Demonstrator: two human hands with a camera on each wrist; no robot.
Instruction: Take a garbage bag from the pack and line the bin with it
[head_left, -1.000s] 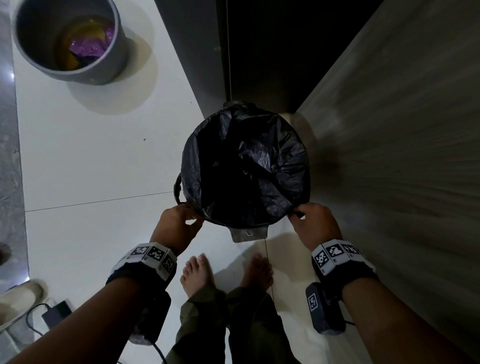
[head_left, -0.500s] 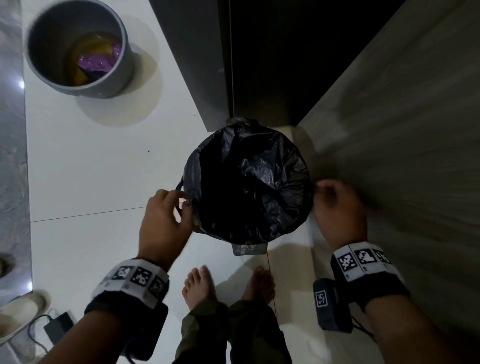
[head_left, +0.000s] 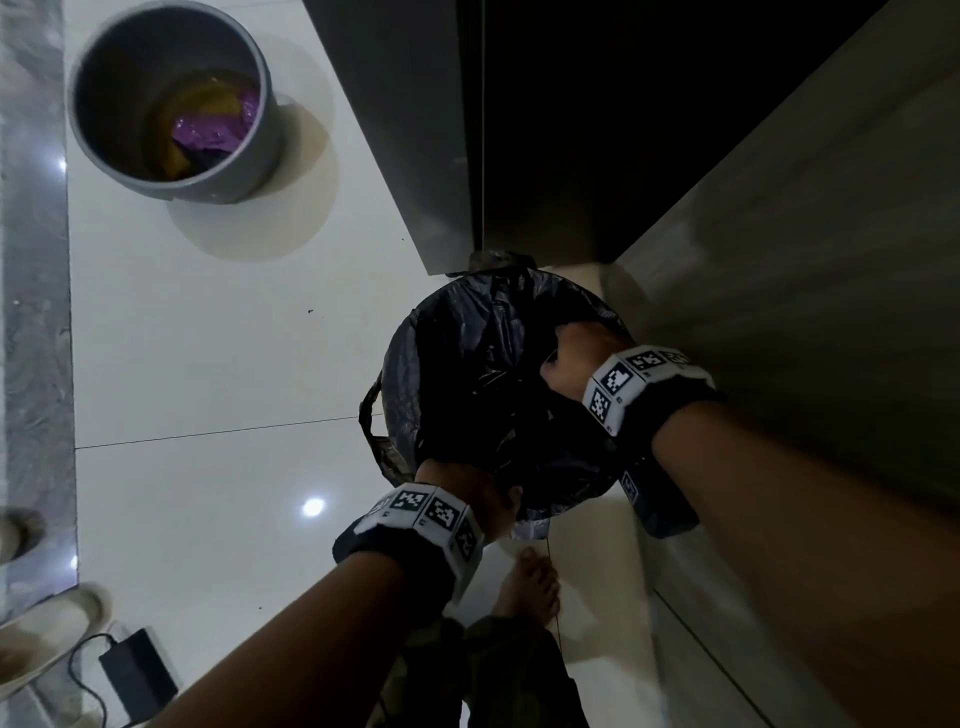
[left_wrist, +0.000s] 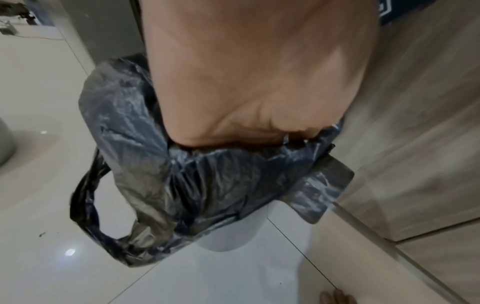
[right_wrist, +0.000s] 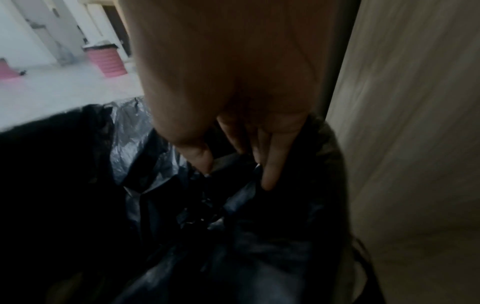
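I see the black garbage bag (head_left: 467, 374) draped over the bin (left_wrist: 228, 240), on the floor at centre. Left hand (head_left: 457, 478) at the rim's 6 o'clock, fingers hidden inside the bag, can't tell their state. Right hand (head_left: 576, 364) at 2 o'clock, fingers (right_wrist: 272, 164) straight, pressing plastic inward. No readable text; wristbands (head_left: 639, 379) show only square markers. Grey bucket (head_left: 171, 98) at 10 o'clock.

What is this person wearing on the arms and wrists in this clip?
Both forearms are bare, with no sleeves. Each wrist carries a black strap topped by a white band printed with square black-and-white markers: left wrist band, right wrist band. A dark camera unit hangs under the right wrist.
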